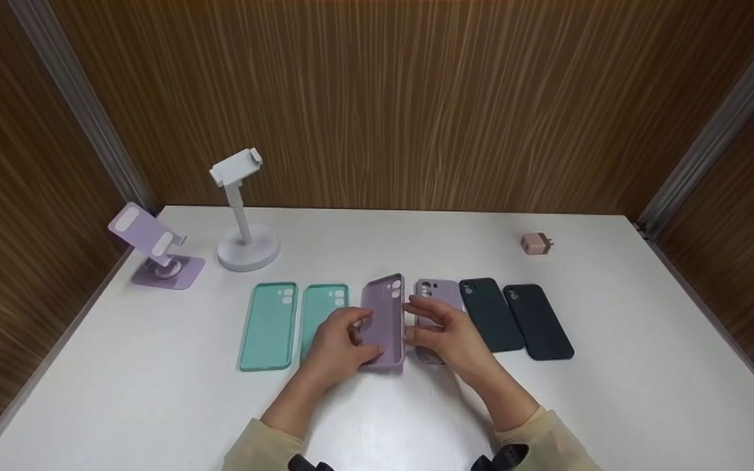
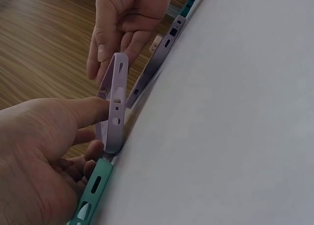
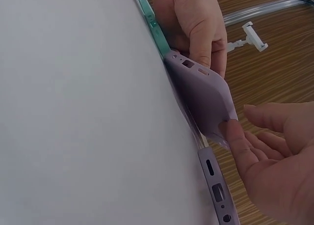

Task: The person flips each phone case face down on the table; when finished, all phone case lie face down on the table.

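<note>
A light purple phone case (image 1: pixel 385 330) lies in the middle of the row with its hollow inner side up and its right edge raised off the table. My left hand (image 1: pixel 336 343) pinches its left side, the thumb reaching inside the case. At the raised edge is my right hand (image 1: pixel 450 335); in the right wrist view its fingertips (image 3: pixel 231 129) touch the back of the case, while the thumb stands apart. Partly hidden under the right hand lies a second purple case (image 1: pixel 449 292), camera holes at the top. To the left, a teal case (image 1: pixel 324 302) is partly covered by my left hand.
Another teal case (image 1: pixel 268 330) lies at the row's left end. Two dark cases, one (image 1: pixel 491 314) beside the other (image 1: pixel 539 322), lie at the right. Behind stand a purple phone stand (image 1: pixel 167 271), a white phone stand (image 1: pixel 248 248) and a pink charger plug (image 1: pixel 535 244). Wood-grain walls enclose the table.
</note>
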Demonstrator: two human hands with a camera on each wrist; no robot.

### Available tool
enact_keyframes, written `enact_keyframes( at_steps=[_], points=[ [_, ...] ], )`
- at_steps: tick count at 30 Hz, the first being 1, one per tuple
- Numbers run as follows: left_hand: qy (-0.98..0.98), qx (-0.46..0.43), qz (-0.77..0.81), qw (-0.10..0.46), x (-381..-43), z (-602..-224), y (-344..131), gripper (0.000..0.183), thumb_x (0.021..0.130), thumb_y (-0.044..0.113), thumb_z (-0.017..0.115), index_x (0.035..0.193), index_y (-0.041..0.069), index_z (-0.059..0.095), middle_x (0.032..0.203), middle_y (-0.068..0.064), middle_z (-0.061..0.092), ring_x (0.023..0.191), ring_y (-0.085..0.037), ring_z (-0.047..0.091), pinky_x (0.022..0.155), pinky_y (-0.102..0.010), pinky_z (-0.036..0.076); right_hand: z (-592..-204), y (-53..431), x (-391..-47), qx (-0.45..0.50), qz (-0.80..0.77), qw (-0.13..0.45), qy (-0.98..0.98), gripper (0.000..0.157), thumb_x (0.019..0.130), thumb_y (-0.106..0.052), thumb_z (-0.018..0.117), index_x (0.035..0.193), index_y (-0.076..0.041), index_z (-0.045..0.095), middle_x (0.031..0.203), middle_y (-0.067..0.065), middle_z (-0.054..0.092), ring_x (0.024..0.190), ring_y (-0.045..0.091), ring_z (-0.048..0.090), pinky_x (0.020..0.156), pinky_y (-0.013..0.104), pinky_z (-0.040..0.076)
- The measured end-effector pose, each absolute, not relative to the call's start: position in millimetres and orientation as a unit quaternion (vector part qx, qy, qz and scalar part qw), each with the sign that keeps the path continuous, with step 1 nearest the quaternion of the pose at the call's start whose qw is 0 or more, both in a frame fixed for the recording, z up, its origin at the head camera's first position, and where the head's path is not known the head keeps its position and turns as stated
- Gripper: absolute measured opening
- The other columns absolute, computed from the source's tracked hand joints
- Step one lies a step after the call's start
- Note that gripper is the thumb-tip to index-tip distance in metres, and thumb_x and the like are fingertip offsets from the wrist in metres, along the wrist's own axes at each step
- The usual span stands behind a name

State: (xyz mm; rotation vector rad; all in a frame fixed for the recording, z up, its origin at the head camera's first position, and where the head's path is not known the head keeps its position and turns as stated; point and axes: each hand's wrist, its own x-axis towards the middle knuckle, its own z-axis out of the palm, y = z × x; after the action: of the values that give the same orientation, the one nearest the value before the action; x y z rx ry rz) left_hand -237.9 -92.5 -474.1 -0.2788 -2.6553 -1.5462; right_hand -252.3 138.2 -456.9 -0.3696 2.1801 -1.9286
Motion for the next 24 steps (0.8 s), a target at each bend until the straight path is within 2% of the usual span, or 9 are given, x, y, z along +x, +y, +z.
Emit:
enact_keyframes(
  at_steps=[4,8,10,14,20,24],
  points=[
    [-0.858,-0.095,-0.504,0.039,-237.8,-474.0,-90.9,0.061,0.08,0.009,0.093,0.135,0.003,0.068,0.127,-0.014,0.062,0.093,-0.02,0.058,0.079,-0.032,0.05,-457.5,137.0,-251.9,-0.109,-0.655,0.1,0.741,0.064,0.095,-0.008,0.079,0.153,0.0,0.053,0.148,0.022,0.059,0.129,0.039,0.063,0.094,0.039,0.057],
    [-0.86,-0.102,-0.498,0.051,-238.6,-474.6,-89.2,0.061,0.079,0.007,0.093,0.135,0.003,0.068,0.13,-0.014,0.062,0.1,-0.023,0.059,0.085,-0.036,0.053,-458.0,136.7,-252.6,-0.106,-0.663,0.109,0.733,0.063,0.095,-0.006,0.078,0.153,0.002,0.052,0.143,0.024,0.062,0.114,0.028,0.069,0.079,0.035,0.056],
    [-0.862,-0.103,-0.494,0.051,-238.5,-473.7,-89.1,0.061,0.08,0.007,0.092,0.136,0.003,0.068,0.133,-0.013,0.062,0.105,-0.025,0.061,0.091,-0.039,0.055,-458.3,137.1,-253.2,-0.109,-0.664,0.112,0.731,0.063,0.096,-0.007,0.077,0.153,0.002,0.051,0.142,0.024,0.063,0.109,0.024,0.069,0.076,0.032,0.056],
    [-0.865,-0.107,-0.488,0.041,-237.5,-470.9,-88.9,0.058,0.083,0.007,0.09,0.137,0.003,0.068,0.135,-0.014,0.064,0.112,-0.028,0.064,0.098,-0.044,0.056,-459.1,138.3,-254.0,-0.113,-0.667,0.119,0.727,0.063,0.097,-0.008,0.076,0.154,0.002,0.05,0.144,0.023,0.062,0.111,0.025,0.07,0.078,0.032,0.057],
    [-0.865,-0.119,-0.487,0.037,-236.1,-468.1,-88.9,0.055,0.085,0.009,0.088,0.137,0.004,0.069,0.127,-0.013,0.069,0.11,-0.026,0.067,0.096,-0.044,0.057,-460.0,139.8,-253.5,-0.115,-0.659,0.116,0.734,0.064,0.097,-0.01,0.078,0.154,0.0,0.051,0.144,0.019,0.064,0.12,0.028,0.068,0.086,0.037,0.058],
    [-0.863,-0.118,-0.49,0.028,-234.9,-467.3,-88.8,0.055,0.086,0.009,0.088,0.138,0.006,0.069,0.126,-0.011,0.07,0.111,-0.024,0.068,0.096,-0.042,0.057,-459.7,139.3,-253.0,-0.114,-0.657,0.116,0.736,0.064,0.096,-0.011,0.078,0.154,-0.001,0.052,0.144,0.019,0.064,0.121,0.028,0.067,0.087,0.038,0.058]
  ],
)
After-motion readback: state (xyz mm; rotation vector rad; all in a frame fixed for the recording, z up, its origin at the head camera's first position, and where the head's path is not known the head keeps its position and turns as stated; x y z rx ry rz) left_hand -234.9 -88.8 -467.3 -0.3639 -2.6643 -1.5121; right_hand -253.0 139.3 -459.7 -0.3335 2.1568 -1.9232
